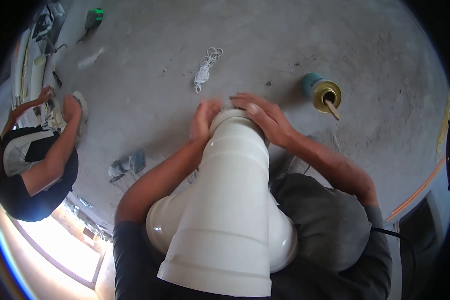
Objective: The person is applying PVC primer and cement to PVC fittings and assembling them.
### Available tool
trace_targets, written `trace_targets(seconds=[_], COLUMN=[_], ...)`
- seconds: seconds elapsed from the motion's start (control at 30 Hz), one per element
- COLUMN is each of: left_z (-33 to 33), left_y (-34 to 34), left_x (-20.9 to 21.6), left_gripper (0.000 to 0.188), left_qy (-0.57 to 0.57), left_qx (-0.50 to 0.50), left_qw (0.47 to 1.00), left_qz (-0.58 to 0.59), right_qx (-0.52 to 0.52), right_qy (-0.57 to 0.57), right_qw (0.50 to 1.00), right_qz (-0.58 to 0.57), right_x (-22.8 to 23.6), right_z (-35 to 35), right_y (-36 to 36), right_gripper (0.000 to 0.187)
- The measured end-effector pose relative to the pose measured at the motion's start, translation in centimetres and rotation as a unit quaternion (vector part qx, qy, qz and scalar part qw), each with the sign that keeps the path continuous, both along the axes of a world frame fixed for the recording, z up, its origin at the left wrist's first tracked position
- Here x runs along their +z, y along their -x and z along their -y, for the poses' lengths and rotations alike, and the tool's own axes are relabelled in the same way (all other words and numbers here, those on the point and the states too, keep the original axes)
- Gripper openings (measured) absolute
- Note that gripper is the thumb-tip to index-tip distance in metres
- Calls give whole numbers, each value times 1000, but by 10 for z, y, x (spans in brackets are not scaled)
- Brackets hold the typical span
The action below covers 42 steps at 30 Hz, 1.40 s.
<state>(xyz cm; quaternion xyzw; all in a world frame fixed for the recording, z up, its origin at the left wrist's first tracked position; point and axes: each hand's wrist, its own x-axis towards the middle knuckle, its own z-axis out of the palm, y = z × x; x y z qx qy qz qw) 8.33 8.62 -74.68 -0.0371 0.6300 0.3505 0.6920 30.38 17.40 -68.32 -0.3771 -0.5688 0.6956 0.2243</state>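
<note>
A large white plastic pipe fitting (230, 185) with side branches lies lengthwise in front of my body, its wide end towards me. At its far, narrower end is a raised collar. My left hand (203, 120) is against the left side of that collar, its fingertips blurred by motion. From the right, my right hand (265, 117) grips the same end, fingers reaching over the far rim and thumb along the collar. Both hands are closed round the fitting. What lies inside the far opening is hidden.
An open can (312, 85) with a wooden stick (331, 110) in it stands beyond my right hand. White string (205, 70) lies ahead on the grey floor. A green and black tape measure (94, 18) is far left. Another person (40, 155) works at left.
</note>
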Motion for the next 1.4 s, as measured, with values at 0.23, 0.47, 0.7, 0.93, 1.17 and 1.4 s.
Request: trace_targets(seconds=[0.23, 0.47, 0.7, 0.93, 1.17, 1.4], left_z=[-13, -37, -5, -32, -37, -26], left_y=[-6, -5, -16, -15, -8, -10], left_x=[30, 19, 36, 44, 33, 25], left_gripper=[63, 65, 55, 56, 59, 61], left_qy=[-18, 28, -50, 22, 19, -12], left_qx=[21, 4, 89, 32, 21, 55], left_qw=[999, 999, 990, 999, 999, 998], left_qz=[40, -39, 98, -5, -17, 28], right_qx=[28, -76, 52, -53, -124, -45], right_qy=[-23, -13, 158, 98, 99, 58], right_qw=[993, 994, 986, 991, 985, 997], right_qz=[-111, -77, 1, -75, -62, -9], right_x=[-4, -5, 1, -2, -5, -12], right_z=[-7, 31, -17, 13, 32, 0], right_y=[16, 8, 16, 8, 11, 3], right_gripper=[51, 50, 59, 56, 52, 60])
